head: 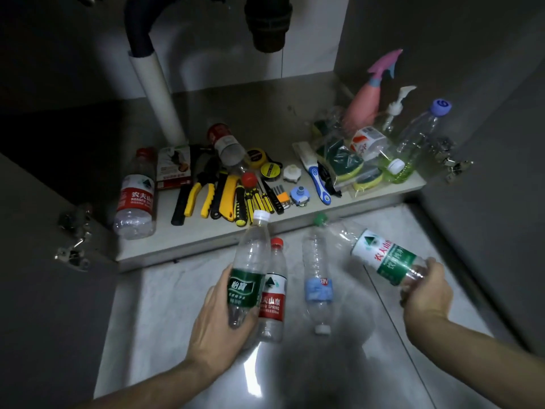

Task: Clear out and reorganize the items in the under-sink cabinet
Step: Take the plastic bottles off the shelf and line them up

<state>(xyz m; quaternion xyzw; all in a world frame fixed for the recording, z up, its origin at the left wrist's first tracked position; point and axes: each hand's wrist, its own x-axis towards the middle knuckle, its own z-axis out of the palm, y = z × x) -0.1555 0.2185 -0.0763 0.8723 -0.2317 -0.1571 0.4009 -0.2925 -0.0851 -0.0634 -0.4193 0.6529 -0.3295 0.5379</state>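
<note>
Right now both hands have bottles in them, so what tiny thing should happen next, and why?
Probably set the white-and-green labelled bottle, held tilted in the right hand, down on the floor tile beside the blue-labelled bottle. The left hand grips a green-labelled bottle there too, so empties seem to be gathering outside the cabinet.

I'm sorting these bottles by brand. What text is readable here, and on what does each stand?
"怡寶": green-labelled clear bottle, gripped by left hand.
"SPRING": red-labelled bottle beside it.
"农夫山": green-and-white-labelled bottle in right hand.
"NB", inverted: blue-labelled bottle on floor.
"农夫山", "NONGFU": red-labelled bottle in cabinet.
"6": purple cap.
Other print: too blurred.
</note>
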